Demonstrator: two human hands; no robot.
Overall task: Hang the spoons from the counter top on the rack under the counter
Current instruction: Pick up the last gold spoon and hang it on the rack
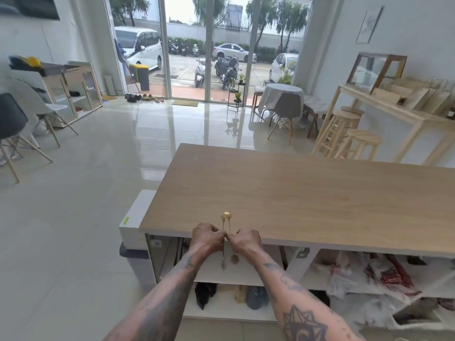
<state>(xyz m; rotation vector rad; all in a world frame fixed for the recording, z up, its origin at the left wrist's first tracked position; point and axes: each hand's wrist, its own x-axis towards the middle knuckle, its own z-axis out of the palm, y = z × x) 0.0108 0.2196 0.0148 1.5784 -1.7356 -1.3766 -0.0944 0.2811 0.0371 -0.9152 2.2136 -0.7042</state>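
We hold thin gold spoons point(226, 219) at the bench point(295, 190) edge. Our left hand point(207, 238) and right hand point(246, 241) both grip closed on them, perhaps four, blurred.

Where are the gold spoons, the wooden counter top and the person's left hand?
gold spoons point(226, 216): head view, on the bowls above the hands.
wooden counter top point(307, 193): head view, on its bare middle.
left hand point(208, 236): head view, on its back.

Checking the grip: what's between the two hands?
Head view: thin gold spoons sit pinched between the left hand and right hand; nothing else.
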